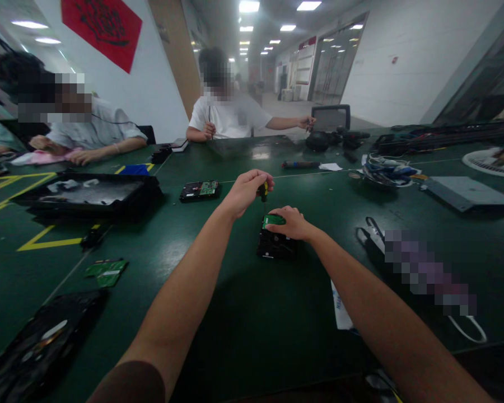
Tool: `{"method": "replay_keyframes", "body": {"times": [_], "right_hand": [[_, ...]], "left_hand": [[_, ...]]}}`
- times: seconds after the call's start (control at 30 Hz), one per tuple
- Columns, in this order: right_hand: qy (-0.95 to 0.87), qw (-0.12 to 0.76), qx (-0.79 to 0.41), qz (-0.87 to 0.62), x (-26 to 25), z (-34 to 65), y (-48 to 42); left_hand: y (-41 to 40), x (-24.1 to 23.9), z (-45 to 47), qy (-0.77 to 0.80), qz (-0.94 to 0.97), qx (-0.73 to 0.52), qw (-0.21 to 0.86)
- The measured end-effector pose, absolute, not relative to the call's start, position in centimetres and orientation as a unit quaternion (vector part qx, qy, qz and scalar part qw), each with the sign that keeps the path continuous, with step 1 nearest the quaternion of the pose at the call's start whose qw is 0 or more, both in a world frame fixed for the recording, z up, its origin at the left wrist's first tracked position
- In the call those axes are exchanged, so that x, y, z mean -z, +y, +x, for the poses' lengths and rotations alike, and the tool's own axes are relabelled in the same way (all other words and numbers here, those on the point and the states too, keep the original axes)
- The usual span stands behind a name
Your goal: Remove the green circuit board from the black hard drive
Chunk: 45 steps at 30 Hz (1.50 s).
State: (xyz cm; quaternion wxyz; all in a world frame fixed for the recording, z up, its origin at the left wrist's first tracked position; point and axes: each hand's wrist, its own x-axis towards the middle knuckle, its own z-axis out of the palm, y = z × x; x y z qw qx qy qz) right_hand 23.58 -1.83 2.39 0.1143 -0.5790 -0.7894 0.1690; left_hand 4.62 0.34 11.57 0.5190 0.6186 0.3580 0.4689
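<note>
A black hard drive (274, 245) with a green circuit board (273, 220) on top lies on the dark green table (252, 313) in front of me. My left hand (247, 191) is closed round the black and yellow handle of a screwdriver (263, 192), held upright with its tip down on the drive's board. My right hand (292, 222) rests on the far right part of the drive, fingers curled over the green board, holding it steady.
Another drive (200, 190) lies further back, a black tray (84, 194) at left, loose green boards (107, 271) and a black part (42, 341) near left. Cables (386, 169) and a grey box (466, 193) lie right. Two people sit across the table.
</note>
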Motion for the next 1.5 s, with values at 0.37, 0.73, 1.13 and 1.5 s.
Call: {"method": "replay_keyframes", "body": {"times": [0.37,0.73,1.13,1.5], "right_hand": [[-0.788,0.122,-0.164,-0.58,-2.2,23.6,-1.7],[-0.786,0.114,-0.167,-0.584,-2.4,23.6,-1.8],[-0.786,0.116,-0.164,-0.585,-2.2,23.5,-1.7],[-0.787,0.118,-0.167,-0.582,-2.3,23.6,-1.7]], "left_hand": [[0.6,-11.2,4.1,0.39,0.693,-0.459,0.396],[0.3,-11.6,3.9,0.431,0.683,-0.455,0.374],[0.3,-11.7,4.0,0.422,0.62,-0.428,0.504],[-0.2,-12.1,3.9,0.419,0.589,-0.426,0.545]]}}
